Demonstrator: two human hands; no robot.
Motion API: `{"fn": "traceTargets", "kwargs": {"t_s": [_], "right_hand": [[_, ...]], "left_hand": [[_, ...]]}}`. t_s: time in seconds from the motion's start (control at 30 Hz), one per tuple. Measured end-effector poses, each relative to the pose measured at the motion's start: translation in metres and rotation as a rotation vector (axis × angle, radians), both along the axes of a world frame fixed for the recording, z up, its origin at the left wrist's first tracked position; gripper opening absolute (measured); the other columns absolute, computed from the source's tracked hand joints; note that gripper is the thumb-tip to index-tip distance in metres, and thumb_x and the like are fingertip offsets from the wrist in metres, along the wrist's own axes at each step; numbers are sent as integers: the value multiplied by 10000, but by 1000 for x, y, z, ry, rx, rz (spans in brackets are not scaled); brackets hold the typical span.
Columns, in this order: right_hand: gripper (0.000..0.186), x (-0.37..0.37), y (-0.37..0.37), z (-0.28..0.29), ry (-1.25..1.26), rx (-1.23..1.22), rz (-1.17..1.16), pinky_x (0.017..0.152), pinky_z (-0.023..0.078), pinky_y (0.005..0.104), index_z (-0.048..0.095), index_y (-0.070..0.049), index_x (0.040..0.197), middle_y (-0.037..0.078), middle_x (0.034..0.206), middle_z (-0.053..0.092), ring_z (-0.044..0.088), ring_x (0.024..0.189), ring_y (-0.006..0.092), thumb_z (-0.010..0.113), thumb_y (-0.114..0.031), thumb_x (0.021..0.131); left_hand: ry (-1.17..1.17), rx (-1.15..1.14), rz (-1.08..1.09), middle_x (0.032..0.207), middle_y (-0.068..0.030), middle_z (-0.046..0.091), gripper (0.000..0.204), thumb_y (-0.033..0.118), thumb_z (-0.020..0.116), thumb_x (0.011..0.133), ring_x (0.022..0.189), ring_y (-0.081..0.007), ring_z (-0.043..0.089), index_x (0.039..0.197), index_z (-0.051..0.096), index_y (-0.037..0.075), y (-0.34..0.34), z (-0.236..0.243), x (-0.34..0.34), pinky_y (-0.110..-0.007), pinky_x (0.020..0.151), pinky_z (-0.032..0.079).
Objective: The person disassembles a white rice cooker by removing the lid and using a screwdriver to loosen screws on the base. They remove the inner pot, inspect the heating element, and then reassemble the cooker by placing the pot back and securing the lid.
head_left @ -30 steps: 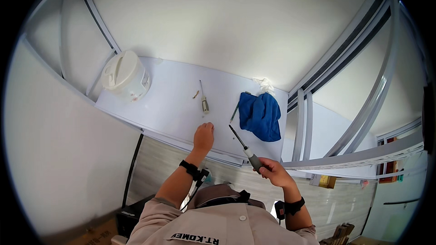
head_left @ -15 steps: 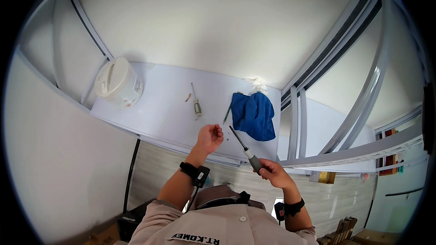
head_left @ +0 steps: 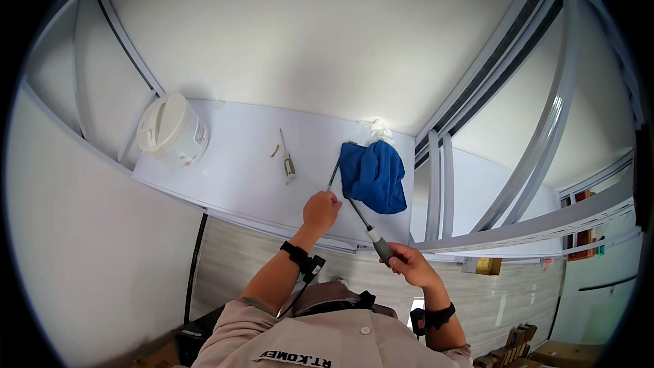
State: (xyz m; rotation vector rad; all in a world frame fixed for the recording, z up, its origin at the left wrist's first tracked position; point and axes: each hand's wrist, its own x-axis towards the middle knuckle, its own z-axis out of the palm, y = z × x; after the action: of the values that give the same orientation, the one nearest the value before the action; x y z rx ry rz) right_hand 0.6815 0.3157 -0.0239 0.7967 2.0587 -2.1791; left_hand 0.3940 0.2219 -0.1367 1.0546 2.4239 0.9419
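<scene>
My right hand (head_left: 412,265) is closed round the grey-and-white handle of a screwdriver (head_left: 379,241). Its metal shaft points away and to the left, the tip close to the near-left edge of a blue cloth (head_left: 371,176). My left hand (head_left: 321,210) is low over the white tabletop with its fingers pinched together; what is between them, if anything, is hidden. Just beyond those fingertips lies a thin dark green stick, like a pencil (head_left: 334,174), alongside the cloth. A second, smaller screwdriver (head_left: 289,165) lies further left, with a short brownish piece (head_left: 275,151) beside it.
A white lidded bucket (head_left: 178,131) stands at the left end of the tabletop (head_left: 235,163). Crumpled white tissue (head_left: 377,131) lies behind the cloth. Metal frame rails (head_left: 439,184) rise at the right, with white walls at the back and left. A yellowish box (head_left: 488,266) sits beyond the rails.
My left hand has moved away from me and slightly right, up to the near end of the green stick, and its fingers have turned downward. My right hand still holds the screwdriver.
</scene>
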Motion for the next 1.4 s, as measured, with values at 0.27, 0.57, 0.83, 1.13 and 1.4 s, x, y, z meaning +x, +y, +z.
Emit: {"fn": "traceTargets", "kwargs": {"t_s": [0.27,0.57,0.83,1.13,1.4], "right_hand": [[386,0,3,-4,2,10,6,721,467,246,588,-34,1412,-27,976,634,509,793,76,597,-66,1027],[412,-22,2,-2,-6,18,62,696,465,237,592,-35,1402,-6,1056,694,509,765,67,557,-14,992],[401,-34,-1,-7,-14,2,94,709,466,236,597,-47,1399,-14,1065,694,502,772,64,562,-23,1000],[361,-28,-6,4,-10,20,79,727,464,240,605,-39,1386,-34,978,634,504,800,69,584,-62,1026],[384,-36,2,-10,59,-46,162,741,478,255,533,-39,1393,-9,1056,636,529,823,80,583,-39,1012]], "left_hand": [[-1007,443,479,832,-102,660,178,220,640,959,741,-222,620,902,622,52,-18,-40,-46,-371,656,519],[-1376,807,630,867,-75,672,93,135,621,934,738,-177,599,993,629,64,-78,-39,-111,-328,664,532],[65,-47,421,946,-133,732,299,349,674,957,935,-343,702,1101,645,88,-51,0,-79,-478,804,547],[58,-159,340,989,-180,731,284,327,582,1006,971,-400,690,1021,624,46,-40,-20,-80,-511,807,540],[-1449,495,380,810,-83,615,115,138,542,940,657,-134,507,876,586,53,-81,26,-65,-285,552,415]]}}
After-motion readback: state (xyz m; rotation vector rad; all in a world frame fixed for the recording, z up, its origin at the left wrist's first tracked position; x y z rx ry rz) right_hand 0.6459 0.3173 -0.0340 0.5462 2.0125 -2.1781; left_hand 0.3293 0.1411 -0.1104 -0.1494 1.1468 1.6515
